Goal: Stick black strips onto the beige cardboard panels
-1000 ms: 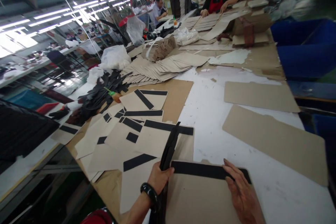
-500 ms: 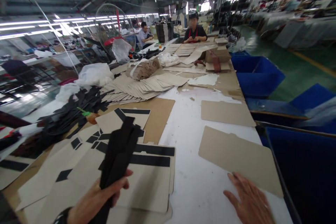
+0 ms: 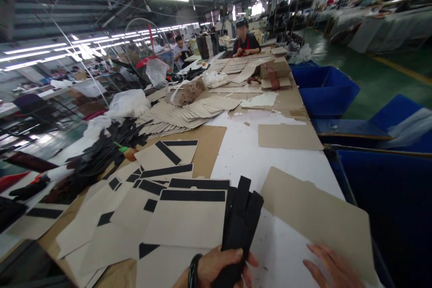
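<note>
My left hand (image 3: 222, 264) is closed around a bundle of black strips (image 3: 243, 220), which fan out upward over the white tabletop. My right hand (image 3: 332, 266), fingers apart, rests at the lower edge of a plain beige cardboard panel (image 3: 320, 216); whether it presses on the panel or the table I cannot tell. A second plain panel (image 3: 289, 137) lies farther up the table. Left of the bundle, beige panels with black strips across them (image 3: 185, 220) overlap in a loose pile.
Blue bins (image 3: 388, 207) line the table's right side. Toward the back left lie fanned beige panels (image 3: 189, 114), a heap of black strips (image 3: 101, 148) and a plastic bag (image 3: 130, 102). A co-worker (image 3: 246, 40) sits at the far end.
My left hand has carried the black strips rightward, from over the pile to beside the nearer plain panel. My right hand has shifted slightly down and right. The view has moved a little.
</note>
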{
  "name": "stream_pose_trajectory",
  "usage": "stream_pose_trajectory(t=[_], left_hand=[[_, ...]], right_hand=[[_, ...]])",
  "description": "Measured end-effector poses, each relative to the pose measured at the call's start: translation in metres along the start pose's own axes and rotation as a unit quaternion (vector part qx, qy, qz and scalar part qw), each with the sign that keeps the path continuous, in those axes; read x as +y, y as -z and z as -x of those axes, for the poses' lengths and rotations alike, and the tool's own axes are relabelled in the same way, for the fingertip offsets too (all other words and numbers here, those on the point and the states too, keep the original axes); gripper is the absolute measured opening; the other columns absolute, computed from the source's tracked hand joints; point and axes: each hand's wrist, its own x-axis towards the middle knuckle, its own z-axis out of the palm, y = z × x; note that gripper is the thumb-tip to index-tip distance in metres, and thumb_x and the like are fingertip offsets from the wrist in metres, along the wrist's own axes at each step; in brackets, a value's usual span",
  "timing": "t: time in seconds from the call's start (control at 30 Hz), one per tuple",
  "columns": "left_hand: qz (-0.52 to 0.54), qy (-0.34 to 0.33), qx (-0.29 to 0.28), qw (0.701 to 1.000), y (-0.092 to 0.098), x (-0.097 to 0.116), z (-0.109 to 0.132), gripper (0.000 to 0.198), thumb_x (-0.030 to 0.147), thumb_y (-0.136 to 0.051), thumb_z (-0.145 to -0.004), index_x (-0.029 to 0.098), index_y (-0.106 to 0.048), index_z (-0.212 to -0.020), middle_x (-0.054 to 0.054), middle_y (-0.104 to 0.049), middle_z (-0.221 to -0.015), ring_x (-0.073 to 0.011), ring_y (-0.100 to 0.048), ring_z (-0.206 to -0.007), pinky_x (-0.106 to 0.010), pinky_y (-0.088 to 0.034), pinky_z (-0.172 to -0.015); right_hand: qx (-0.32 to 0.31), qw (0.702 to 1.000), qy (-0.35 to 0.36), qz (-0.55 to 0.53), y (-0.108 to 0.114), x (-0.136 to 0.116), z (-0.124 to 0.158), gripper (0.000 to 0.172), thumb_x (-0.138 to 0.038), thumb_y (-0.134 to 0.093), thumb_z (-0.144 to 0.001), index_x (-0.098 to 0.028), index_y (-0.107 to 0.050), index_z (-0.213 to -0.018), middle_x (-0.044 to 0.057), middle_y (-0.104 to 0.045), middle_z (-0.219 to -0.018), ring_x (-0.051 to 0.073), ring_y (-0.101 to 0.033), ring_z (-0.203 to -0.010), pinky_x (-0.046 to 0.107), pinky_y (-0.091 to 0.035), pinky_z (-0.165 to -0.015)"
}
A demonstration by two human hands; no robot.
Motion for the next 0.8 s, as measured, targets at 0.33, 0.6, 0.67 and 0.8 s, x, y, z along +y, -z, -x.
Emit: stream_pose_trajectory(t=[0.33,0.6,0.67,0.8], left_hand=[[0.013,0.010,-0.071,0.997,-0.009,-0.011,-0.006,0.054,0.042,-0.074,-0.061,0.005,-0.065,-0.099,-0.009,-0.067,-0.071,-0.0111,-0.059,-0.048,-0.020,-0.046,-0.046],[-0.046,0.051,-0.104,0.992,-0.016,-0.009,-0.007,0.042,0.031,-0.075,-0.059,0.007,-0.068,-0.093,-0.003,-0.061,-0.061,-0.0070,-0.052,-0.044,-0.018,-0.041,-0.043],[-0.087,0.073,-0.101,0.988,-0.018,-0.010,-0.007,0.039,0.029,-0.074,-0.060,0.008,-0.069,-0.092,-0.003,-0.061,-0.059,-0.0066,-0.051,-0.044,-0.016,-0.038,-0.042],[-0.162,0.102,-0.068,0.979,-0.019,-0.012,-0.003,0.036,0.029,-0.072,-0.059,0.011,-0.070,-0.090,-0.003,-0.062,-0.063,-0.0060,-0.053,-0.046,-0.015,-0.040,-0.045]], right_hand=[[-0.122,0.988,-0.092,-0.037,0.005,-0.025,-0.007,0.053,-0.059,-0.046,-0.078,-0.018,-0.060,-0.109,0.013,-0.063,-0.108,0.033,-0.057,-0.098,0.051,-0.044,-0.084],[-0.145,0.873,-0.326,-0.332,0.054,-0.032,-0.057,0.051,-0.055,-0.039,-0.083,-0.021,-0.054,-0.118,0.009,-0.062,-0.113,0.021,-0.061,-0.094,0.031,-0.050,-0.077],[-0.142,0.846,-0.340,-0.387,0.063,-0.039,-0.094,0.058,-0.059,-0.045,-0.079,-0.020,-0.050,-0.122,0.009,-0.058,-0.119,0.020,-0.061,-0.088,0.031,-0.049,-0.075],[-0.181,0.828,-0.315,-0.428,0.065,-0.048,-0.130,0.036,-0.052,-0.065,-0.066,-0.022,-0.065,-0.087,0.000,-0.065,-0.074,0.016,-0.056,-0.063,0.027,-0.044,-0.060]])
